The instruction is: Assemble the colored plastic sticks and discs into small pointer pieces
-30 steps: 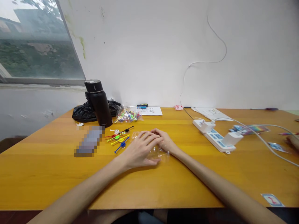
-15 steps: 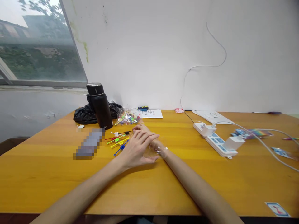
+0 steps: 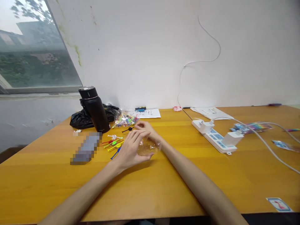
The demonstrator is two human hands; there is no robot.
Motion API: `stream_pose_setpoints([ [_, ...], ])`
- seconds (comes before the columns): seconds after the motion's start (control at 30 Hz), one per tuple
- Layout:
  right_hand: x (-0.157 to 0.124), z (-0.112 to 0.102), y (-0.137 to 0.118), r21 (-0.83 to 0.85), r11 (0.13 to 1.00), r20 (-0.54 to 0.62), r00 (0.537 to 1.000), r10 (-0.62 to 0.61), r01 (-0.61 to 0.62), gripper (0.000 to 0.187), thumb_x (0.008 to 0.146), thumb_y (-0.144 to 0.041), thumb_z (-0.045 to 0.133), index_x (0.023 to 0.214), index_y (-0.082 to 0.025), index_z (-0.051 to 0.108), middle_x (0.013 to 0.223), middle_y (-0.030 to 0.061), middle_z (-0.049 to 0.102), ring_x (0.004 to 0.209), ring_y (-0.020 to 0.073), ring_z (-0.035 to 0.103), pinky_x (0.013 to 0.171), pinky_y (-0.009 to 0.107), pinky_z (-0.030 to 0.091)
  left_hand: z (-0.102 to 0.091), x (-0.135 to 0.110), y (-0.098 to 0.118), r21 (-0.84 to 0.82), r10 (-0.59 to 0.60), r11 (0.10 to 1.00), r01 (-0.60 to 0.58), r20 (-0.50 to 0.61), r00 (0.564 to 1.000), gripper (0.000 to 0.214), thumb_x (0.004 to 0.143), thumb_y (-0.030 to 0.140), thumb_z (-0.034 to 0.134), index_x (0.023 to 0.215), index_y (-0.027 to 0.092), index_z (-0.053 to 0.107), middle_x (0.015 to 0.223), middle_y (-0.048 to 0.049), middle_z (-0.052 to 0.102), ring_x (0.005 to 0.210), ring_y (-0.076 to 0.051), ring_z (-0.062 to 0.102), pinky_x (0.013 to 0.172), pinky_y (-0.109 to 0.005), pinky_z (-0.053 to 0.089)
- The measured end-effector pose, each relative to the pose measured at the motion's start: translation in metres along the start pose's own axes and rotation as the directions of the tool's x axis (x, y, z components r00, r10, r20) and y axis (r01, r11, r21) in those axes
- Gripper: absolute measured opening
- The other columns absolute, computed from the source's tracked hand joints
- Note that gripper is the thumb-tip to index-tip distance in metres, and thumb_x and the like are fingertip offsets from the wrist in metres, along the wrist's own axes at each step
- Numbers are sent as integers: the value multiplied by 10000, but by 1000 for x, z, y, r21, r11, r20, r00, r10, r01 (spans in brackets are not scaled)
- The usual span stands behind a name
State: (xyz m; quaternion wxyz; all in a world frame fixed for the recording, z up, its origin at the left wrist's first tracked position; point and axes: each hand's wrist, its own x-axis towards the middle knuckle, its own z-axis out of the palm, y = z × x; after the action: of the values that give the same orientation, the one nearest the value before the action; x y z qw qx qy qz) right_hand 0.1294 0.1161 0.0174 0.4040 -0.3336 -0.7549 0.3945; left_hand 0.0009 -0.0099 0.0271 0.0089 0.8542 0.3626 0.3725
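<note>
My left hand (image 3: pixel 131 148) curls around a clear plastic bag (image 3: pixel 147 147), its thumb apart from the fingers and the bag between them. Just beyond it, my right hand (image 3: pixel 145 128) has its fingertips pinched on the end of a thin black plastic piece with a round disc (image 3: pixel 130 128). Left of my hands, similar pieces lie on the table: a white one (image 3: pixel 113 137), a light green one (image 3: pixel 114 142), a yellow one (image 3: pixel 118 145), a blue one (image 3: pixel 115 153) and a red one (image 3: pixel 106 142). My left hand partly covers some of them.
A clear bag of colourful pieces (image 3: pixel 124 119) lies behind my hands, near a black bottle (image 3: pixel 96 112) and a black plastic bag (image 3: pixel 79 120). A pixelated flat object (image 3: pixel 86 148) is at left. The power strip (image 3: pixel 217 140) with chargers and white cables occupies the right.
My right hand has lifted slightly away from the other pieces, and the black piece has moved with it. More of the clear bag shows beside my left hand. The view has shifted a little.
</note>
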Motion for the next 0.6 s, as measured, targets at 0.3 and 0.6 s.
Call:
stream_pose_setpoints([
  [0.3, -16, -139, -134, -257, 909, -387, 827, -407, 327, 173, 906, -356, 619, 868, -187, 616, 760, 2, 595, 736, 125, 569, 705, 262, 471, -8, 2, 3, -247, -129, 963, 106, -80, 988, 643, 785, 296, 749, 1352, 265, 448, 1305, -88, 561, 1184, -270, 534, 1051, -452, 418],
  [0.6, -66, -122, -199, -461, 826, -56, 919, -391, 324, 143, 967, -288, 588, 928, -169, 659, 814, 23, 619, 751, 119, 578, 673, 266, 455, -9, 6, -8, -477, -366, 841, 256, -154, 918, 549, 866, 364, 683, 1355, 270, 453, 1302, -81, 569, 1179, -235, 553, 1027, -417, 444],
])
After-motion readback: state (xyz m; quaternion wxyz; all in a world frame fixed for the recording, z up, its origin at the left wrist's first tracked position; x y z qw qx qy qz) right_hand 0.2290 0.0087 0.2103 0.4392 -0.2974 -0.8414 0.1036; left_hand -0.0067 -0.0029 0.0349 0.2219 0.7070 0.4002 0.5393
